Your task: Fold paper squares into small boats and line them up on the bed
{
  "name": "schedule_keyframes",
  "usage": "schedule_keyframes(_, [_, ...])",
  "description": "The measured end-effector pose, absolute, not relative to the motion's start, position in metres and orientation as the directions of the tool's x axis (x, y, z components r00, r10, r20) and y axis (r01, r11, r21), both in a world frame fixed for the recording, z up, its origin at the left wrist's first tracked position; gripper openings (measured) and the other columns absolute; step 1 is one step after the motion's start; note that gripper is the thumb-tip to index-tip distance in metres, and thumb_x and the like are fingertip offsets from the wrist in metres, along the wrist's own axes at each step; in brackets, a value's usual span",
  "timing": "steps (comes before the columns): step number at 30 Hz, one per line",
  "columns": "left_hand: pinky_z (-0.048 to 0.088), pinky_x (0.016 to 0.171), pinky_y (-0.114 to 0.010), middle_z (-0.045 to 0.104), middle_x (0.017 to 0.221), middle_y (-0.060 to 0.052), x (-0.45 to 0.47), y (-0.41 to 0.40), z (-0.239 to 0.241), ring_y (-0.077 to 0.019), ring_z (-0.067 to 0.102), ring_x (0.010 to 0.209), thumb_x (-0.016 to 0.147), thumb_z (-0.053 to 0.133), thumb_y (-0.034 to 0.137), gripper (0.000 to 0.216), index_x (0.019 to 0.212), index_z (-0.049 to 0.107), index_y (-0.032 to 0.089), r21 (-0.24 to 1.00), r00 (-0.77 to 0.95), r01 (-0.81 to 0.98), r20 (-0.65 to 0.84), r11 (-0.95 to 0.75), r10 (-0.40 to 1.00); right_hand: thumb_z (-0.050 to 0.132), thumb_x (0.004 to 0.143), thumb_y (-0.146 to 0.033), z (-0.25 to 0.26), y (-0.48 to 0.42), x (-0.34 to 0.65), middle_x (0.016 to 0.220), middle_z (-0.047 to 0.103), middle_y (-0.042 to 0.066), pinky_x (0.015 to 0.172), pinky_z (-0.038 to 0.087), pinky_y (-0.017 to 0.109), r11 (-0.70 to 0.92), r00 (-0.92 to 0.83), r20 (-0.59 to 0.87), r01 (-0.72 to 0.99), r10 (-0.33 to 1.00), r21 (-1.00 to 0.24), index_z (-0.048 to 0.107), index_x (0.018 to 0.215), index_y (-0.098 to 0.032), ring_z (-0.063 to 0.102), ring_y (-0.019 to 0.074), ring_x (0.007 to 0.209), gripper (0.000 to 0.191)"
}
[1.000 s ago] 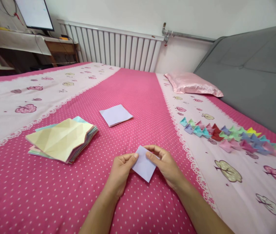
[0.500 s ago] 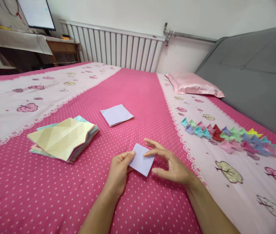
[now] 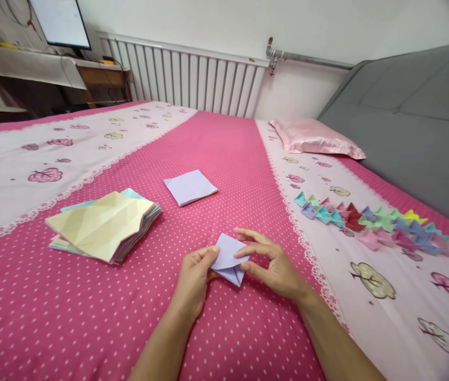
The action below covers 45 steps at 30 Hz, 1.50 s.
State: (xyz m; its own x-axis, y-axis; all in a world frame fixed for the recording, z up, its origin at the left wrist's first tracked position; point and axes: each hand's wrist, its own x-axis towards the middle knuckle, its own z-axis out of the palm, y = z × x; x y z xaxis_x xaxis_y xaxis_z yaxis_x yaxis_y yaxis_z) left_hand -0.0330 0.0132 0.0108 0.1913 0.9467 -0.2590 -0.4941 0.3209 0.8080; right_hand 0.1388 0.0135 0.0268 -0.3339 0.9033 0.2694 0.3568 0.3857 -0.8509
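Observation:
A small folded sheet of lilac origami paper (image 3: pixel 226 254) is held just above the pink dotted bedspread. My left hand (image 3: pixel 195 275) pinches its left corner, thumb on top and fingers underneath. On the opposite side, my right hand (image 3: pixel 274 264) has its thumb and index finger closed on a lifted flap at the right corner. Under that flap, inner folded layers show along the lower edge. Past the hands lies a stack of square lilac paper (image 3: pixel 191 187). To the left rests a thicker pile of creased sheets (image 3: pixel 103 225), pale yellow on top.
Several small folded paper boats (image 3: pixel 386 227) in many colours stand in rows at the right. A pink pillow (image 3: pixel 315 138) lies against the grey headboard (image 3: pixel 410 121). Behind the bed are a white radiator (image 3: pixel 184 74) and a desk with a monitor (image 3: pixel 60 24).
The paper's near-right flap has been lifted by my right hand, exposing folded layers beneath. My right thumb has moved in to meet the paper. My left hand keeps its hold.

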Motion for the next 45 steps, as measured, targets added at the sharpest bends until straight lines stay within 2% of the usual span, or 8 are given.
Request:
schedule_keyframes(7, [0.043, 0.055, -0.018, 0.067, 0.061, -0.005, -0.032, 0.013, 0.012, -0.0092, 0.055, 0.052, 0.072, 0.063, 0.029, 0.020, 0.073, 0.069, 0.010, 0.822, 0.234, -0.473, -0.230, 0.317, 0.945, 0.061, 0.073, -0.015, 0.026, 0.014, 0.137, 0.128, 0.048, 0.005, 0.096, 0.038, 0.041, 0.448, -0.362, 0.320, 0.359, 0.875, -0.819, 0.068, 0.092, -0.026, 0.046, 0.0223, 0.115, 0.024])
schedule_keyframes(13, [0.045, 0.063, -0.022, 0.069, 0.072, -0.007, -0.033, 0.012, 0.012, -0.0116, 0.058, 0.058, 0.077, 0.058, 0.029, 0.022, 0.084, 0.069, 0.011, 0.856, 0.343, -0.418, -0.160, 0.303, 0.926, 0.064, 0.074, -0.026, 0.019, 0.018, 0.137, 0.122, 0.053, 0.005, 0.092, 0.040, 0.040, 0.388, -0.295, 0.297, 0.324, 0.908, -0.863, 0.071, 0.086, -0.027, 0.050, 0.0219, 0.110, 0.014])
schedule_keyframes(19, [0.045, 0.069, -0.026, 0.069, 0.079, -0.009, -0.034, 0.009, 0.011, -0.0153, 0.061, 0.068, 0.081, 0.052, 0.036, 0.031, 0.090, 0.069, 0.011, 0.869, 0.398, -0.401, -0.120, 0.290, 0.909, 0.064, 0.073, -0.033, 0.020, 0.016, 0.129, 0.099, 0.065, 0.008, 0.077, 0.047, 0.033, 0.259, -0.174, 0.216, 0.278, 0.961, -0.925, 0.072, 0.078, -0.021, 0.060, 0.0205, 0.090, 0.015])
schedule_keyframes(21, [0.045, 0.071, -0.027, 0.069, 0.082, -0.009, -0.034, 0.009, 0.011, -0.0157, 0.061, 0.070, 0.079, 0.055, 0.036, 0.031, 0.094, 0.068, 0.012, 0.877, 0.407, -0.391, -0.106, 0.278, 0.907, 0.064, 0.073, -0.034, 0.021, 0.014, 0.126, 0.090, 0.067, 0.007, 0.071, 0.048, 0.030, 0.244, -0.141, 0.212, 0.277, 0.967, -0.929, 0.071, 0.076, -0.019, 0.062, 0.0194, 0.082, 0.017])
schedule_keyframes(25, [0.044, 0.071, -0.025, 0.069, 0.080, -0.008, -0.032, 0.010, 0.011, -0.0146, 0.060, 0.070, 0.069, 0.068, 0.028, 0.032, 0.096, 0.067, 0.011, 0.904, 0.386, -0.333, -0.128, 0.268, 0.914, 0.063, 0.073, -0.037, 0.018, 0.011, 0.122, 0.074, 0.066, 0.005, 0.057, 0.045, 0.026, 0.170, -0.079, 0.154, 0.290, 0.985, -0.942, 0.069, 0.074, -0.016, 0.059, 0.0159, 0.065, 0.022])
schedule_keyframes(31, [0.041, 0.063, -0.023, 0.067, 0.069, -0.006, -0.030, 0.010, 0.011, -0.0121, 0.056, 0.062, 0.072, 0.064, 0.032, 0.028, 0.087, 0.069, 0.010, 0.919, 0.337, -0.292, -0.160, 0.265, 0.928, 0.065, 0.070, -0.039, 0.011, 0.009, 0.118, 0.062, 0.059, 0.000, 0.050, 0.042, 0.023, 0.077, 0.001, 0.080, 0.250, 0.997, -0.965, 0.058, 0.069, -0.016, 0.054, 0.0124, 0.055, 0.025])
schedule_keyframes(37, [0.042, 0.067, -0.025, 0.067, 0.069, -0.006, -0.031, 0.010, 0.010, -0.0128, 0.056, 0.062, 0.073, 0.062, 0.034, 0.028, 0.086, 0.069, 0.010, 0.902, 0.324, -0.332, -0.166, 0.276, 0.931, 0.073, 0.061, -0.035, 0.012, 0.010, 0.115, 0.069, 0.060, -0.002, 0.052, 0.046, 0.023, 0.044, 0.094, 0.051, 0.070, 0.994, -0.997, 0.044, 0.084, -0.021, 0.059, 0.0145, 0.061, 0.040])
schedule_keyframes(45, [0.044, 0.064, -0.025, 0.068, 0.068, -0.007, -0.031, 0.012, 0.010, -0.0126, 0.057, 0.058, 0.072, 0.063, 0.032, 0.025, 0.083, 0.070, 0.010, 0.867, 0.302, -0.395, -0.189, 0.304, 0.934, 0.073, 0.061, -0.035, 0.017, 0.010, 0.118, 0.056, 0.055, -0.006, 0.048, 0.043, 0.022, 0.002, 0.081, 0.004, 0.020, 0.997, -1.000, 0.046, 0.096, -0.020, 0.057, 0.0126, 0.050, 0.046])
